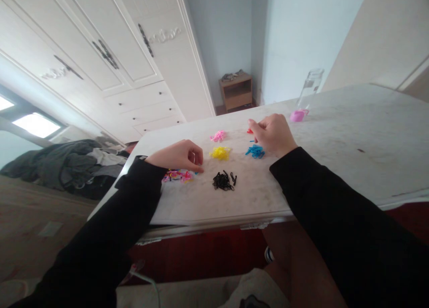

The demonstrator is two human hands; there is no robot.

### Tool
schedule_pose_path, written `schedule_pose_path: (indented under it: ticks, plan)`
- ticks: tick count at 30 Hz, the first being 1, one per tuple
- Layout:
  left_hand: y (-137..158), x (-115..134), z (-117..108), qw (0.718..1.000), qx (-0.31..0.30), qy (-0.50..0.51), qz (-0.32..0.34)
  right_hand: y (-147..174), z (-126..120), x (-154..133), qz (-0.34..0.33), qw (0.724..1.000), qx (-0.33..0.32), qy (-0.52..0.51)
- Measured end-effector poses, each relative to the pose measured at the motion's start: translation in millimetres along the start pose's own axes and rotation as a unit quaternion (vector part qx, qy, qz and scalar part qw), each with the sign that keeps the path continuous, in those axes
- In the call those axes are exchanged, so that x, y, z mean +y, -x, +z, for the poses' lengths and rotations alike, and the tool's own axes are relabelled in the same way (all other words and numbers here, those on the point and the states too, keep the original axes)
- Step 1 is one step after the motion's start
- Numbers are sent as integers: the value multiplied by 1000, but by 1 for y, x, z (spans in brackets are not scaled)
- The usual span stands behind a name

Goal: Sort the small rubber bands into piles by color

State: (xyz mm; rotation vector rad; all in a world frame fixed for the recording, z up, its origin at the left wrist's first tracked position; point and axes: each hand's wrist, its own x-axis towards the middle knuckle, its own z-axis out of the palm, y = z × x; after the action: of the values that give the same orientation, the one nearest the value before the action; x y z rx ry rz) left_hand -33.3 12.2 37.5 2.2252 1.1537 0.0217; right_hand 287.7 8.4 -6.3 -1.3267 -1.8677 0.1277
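My left hand (181, 155) hovers over the right end of a mixed pile of coloured rubber bands (177, 176), its fingers curled together; what they hold, if anything, is too small to make out. A bit of blue shows beside its fingertips. My right hand (274, 132) is closed in a pinch above the blue rubber bands (255, 151), partly covering some red rubber bands (250, 131). Whatever lies between its fingertips is hidden. Between the hands are small piles of pink bands (219, 136), yellow bands (220, 153) and black bands (224, 181).
A clear bottle (309, 90) stands at the back right of the white table (351, 142), beside its pink cap (296, 116). Dark clothes (73, 167) are heaped beyond the left edge. Behind are a white wardrobe (134, 62) and a small wooden nightstand (236, 93).
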Motion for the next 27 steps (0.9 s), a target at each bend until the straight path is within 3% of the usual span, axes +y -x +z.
schedule_pose_path:
  ticks: [3, 9, 19, 23, 27]
  plan:
    - [0, 0, -1, 1000, -21, 12, -1, 1, -1, -6, 44, 998, 6, 50]
    - [0, 0, 0, 998, -47, 42, 4, 1, -4, -15, 65, 992, -12, 112]
    - [-1, 0, 3, 996, -17, 77, 34, 2, 0, -13, 62, 997, 15, 39]
    - [-4, 5, 9, 989, 29, 129, 61, 1, -2, -16, 29, 999, -17, -26]
    - [-10, 14, 19, 973, 133, 171, 85, 2, -1, -20, -38, 990, -71, -116]
